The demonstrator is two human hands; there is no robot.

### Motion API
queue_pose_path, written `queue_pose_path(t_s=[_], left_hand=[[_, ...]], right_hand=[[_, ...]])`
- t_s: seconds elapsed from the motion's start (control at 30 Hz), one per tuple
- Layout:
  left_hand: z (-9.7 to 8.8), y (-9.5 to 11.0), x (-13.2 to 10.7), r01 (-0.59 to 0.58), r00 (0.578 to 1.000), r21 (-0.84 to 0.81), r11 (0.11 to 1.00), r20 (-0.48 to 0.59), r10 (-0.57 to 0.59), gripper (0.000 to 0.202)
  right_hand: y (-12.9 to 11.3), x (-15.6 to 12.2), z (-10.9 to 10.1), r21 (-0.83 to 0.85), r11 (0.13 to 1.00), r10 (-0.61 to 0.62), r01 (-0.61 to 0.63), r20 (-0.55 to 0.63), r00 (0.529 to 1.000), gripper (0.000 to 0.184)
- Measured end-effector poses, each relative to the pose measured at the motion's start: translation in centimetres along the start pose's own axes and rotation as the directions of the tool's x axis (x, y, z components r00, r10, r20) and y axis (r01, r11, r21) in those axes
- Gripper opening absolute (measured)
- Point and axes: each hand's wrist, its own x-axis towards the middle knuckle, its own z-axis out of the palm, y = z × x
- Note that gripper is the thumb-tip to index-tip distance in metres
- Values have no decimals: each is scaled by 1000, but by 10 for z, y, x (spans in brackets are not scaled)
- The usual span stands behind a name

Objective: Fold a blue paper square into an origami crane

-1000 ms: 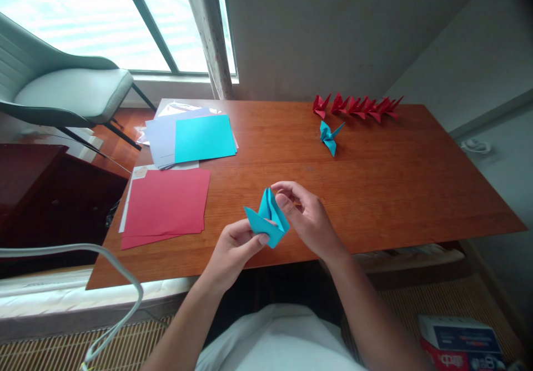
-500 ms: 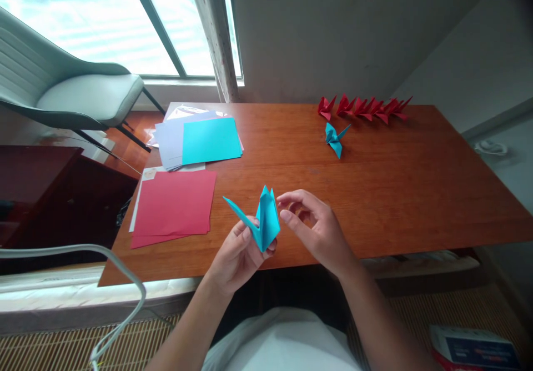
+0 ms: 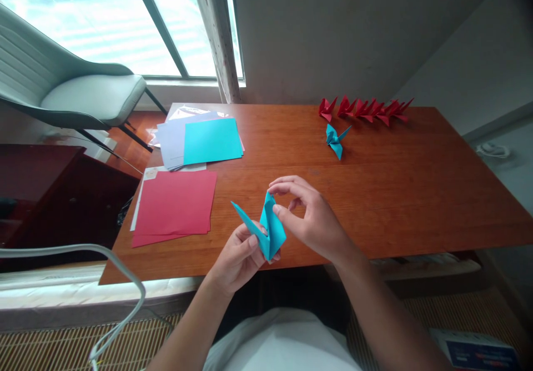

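A half-folded bright blue paper crane is held above the front edge of the table, one narrow point sticking out to the left. My left hand pinches it low down, thumb in front and fingers behind. At its upper right, my right hand has the fingertips over the top tip and the thumb against the side. Farther back on the table stands a finished blue paper crane, wings spread. Behind that runs a row of several red paper cranes.
The wooden table carries red paper sheets at front left, with blue sheets and pale lilac sheets behind them. A chair is beyond the left end. A white cable loops at lower left.
My right hand has come left and its fingers have closed on the crane's upper tip. The crane in my left hand has shifted slightly right and down.
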Motion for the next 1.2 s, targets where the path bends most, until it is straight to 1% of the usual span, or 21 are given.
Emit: queue_pose_path(t_s=[0.1, 0.23, 0.37, 0.57, 0.63, 0.67, 0.73, 0.83, 0.9, 1.0, 1.07, 1.2], left_hand=[[-1, -2, -1, -11, 1000, 18, 1000, 5, 11, 26], [-2, -3, 0, -28, 999, 11, 1000, 46, 28, 18], [-1, -3, 1, -15, 998, 9, 1000, 53, 15, 15], [2, -2, 0, 7, 999, 45, 999, 32, -9, 20], [2, -2, -1, 10, 999, 50, 999, 36, -12, 21], [1, -3, -1, 10, 999, 52, 999, 35, -12, 22], [0, -3, -1, 14, 999, 59, 998, 33, -16, 23], [-2, -4, -1, 17, 999, 66, 998, 51, -21, 25], [-2, -4, -1, 12, 998, 61, 998, 67, -17, 26], [-2, -4, -1, 20, 996, 47, 999, 83, -24, 24], [-2, -3, -1, 31, 996, 44, 999, 84, -35, 22], [-1, -3, -2, 42, 998, 58, 997, 35, -44, 26]], right_hand=[[-1, 3, 0, 5, 1000, 14, -14, 40, 999, 13], [-2, 5, -2, 17, 1000, 23, -24, 78, 997, 7], [-2, 8, -2, 26, 999, 26, -29, 92, 995, 6], [-5, 11, -2, 28, 998, 47, -49, 77, 996, 4], [-7, 12, -3, 45, 998, 40, -44, 80, 996, 8], [-7, 12, -4, 58, 997, 35, -41, 98, 995, 12], [-8, 14, -7, 88, 995, 34, -51, 186, 982, 20], [-5, 18, -12, 140, 985, 49, -104, 347, 937, 18], [-3, 21, -15, 185, 975, 41, -126, 406, 913, 16], [-1, 25, -16, 273, 944, 33, -184, 479, 877, 20], [-1, 26, -15, 301, 926, 52, -230, 501, 864, 22], [-4, 27, -12, 296, 925, 78, -238, 465, 882, 21]])
